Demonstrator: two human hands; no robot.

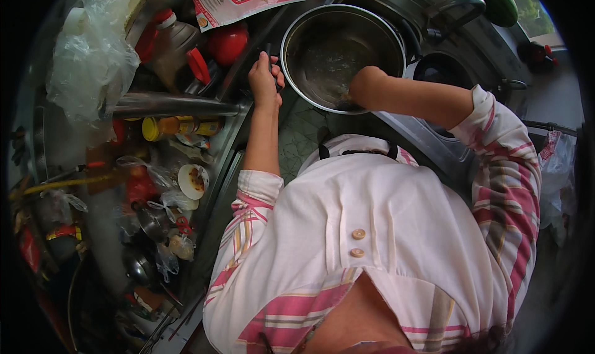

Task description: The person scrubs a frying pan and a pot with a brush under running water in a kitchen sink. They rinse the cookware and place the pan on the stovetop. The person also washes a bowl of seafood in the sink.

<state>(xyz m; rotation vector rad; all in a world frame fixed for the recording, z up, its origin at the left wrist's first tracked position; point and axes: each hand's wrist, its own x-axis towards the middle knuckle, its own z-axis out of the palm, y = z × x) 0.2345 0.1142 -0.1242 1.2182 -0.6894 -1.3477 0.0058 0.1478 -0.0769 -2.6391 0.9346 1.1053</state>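
Note:
A wide metal pot [325,42] with a pale rim and dark side handles stands tilted over the sink's edge, with some liquid in its bottom. Around its dark handle at the left, my left hand [268,77] is closed. My right hand [367,86] reaches down inside the pot near the wall closest to me. Its fingers are hidden, so whether they hold anything does not show.
A metal faucet [458,5] and a green gourd-like vegetable [495,3] are beyond the pot. At the left lie a pink printed food pouch [246,0], a plastic bag [90,61], yellow-lidded jars [151,128] and a small white bowl [186,182].

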